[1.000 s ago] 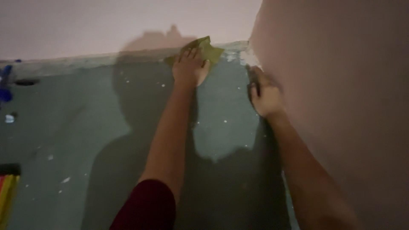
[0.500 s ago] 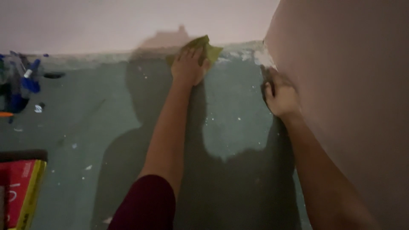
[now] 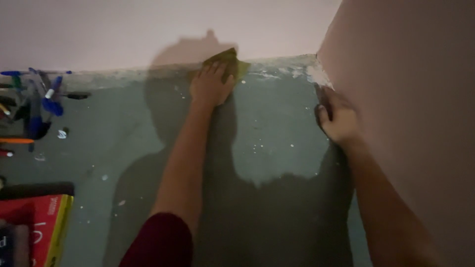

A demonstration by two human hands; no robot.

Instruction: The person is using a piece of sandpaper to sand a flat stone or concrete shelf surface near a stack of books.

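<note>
Where grey floor [image 3: 277,148] meets pink wall [image 3: 123,29], paint flecks.

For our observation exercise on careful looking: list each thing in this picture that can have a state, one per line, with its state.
left hand: flat, pressing the sheet at the foot of the wall
olive sheet: partly under the fingers, one corner up on the wall
right hand: fingers curled, resting against the side wall
floor: grey, speckled with white flecks
pens: lying loose in a heap
red and yellow box: lying flat, partly out of view
</note>
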